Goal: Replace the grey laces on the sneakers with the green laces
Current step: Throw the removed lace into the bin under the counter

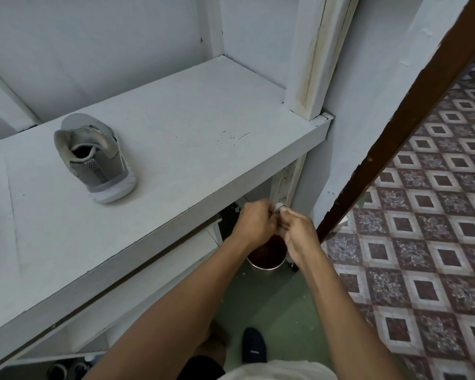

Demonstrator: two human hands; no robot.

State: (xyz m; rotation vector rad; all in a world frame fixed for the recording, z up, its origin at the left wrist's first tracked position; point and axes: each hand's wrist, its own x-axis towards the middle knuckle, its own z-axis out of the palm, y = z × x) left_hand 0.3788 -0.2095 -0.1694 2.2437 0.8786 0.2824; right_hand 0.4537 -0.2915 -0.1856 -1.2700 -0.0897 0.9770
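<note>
Grey mesh sneaker with a white sole (93, 157) stands upright on the left part of the white painted wooden table (203, 133). Its heel is turned toward the camera and its toe toward the back wall. The collar gapes open and the tongue stands up, with a chevron-patterned strip running down the heel. The shoe sits alone, well apart from both hands.

Both hands meet below the table's front edge, near its right corner. The right hand (296, 234) pinches a small grey bundle (279, 207) between thumb and forefinger, so its grip is closed on that bundle. The left hand (254, 222) shows its knuckles to the camera. Its fingers are curled tight and its fingertips press against the near side of the same bundle, so its grip appears closed on it too. The bundle is too small to tell whether it is a rolled lace.

Directly under the hands stands a round metal bin with a dark red lining (263, 267), on the green floor (272, 305). The person's foot in a dark slipper with small white lettering (254, 349) rests on that floor near the bottom of the view.

To the right, a brown wooden beam (395, 127) slants across the frame. Beyond it lie maroon and cream patterned floor tiles (422, 242). Under the table at the lower left, dark shoes (66, 370) are partly visible on a low shelf.
</note>
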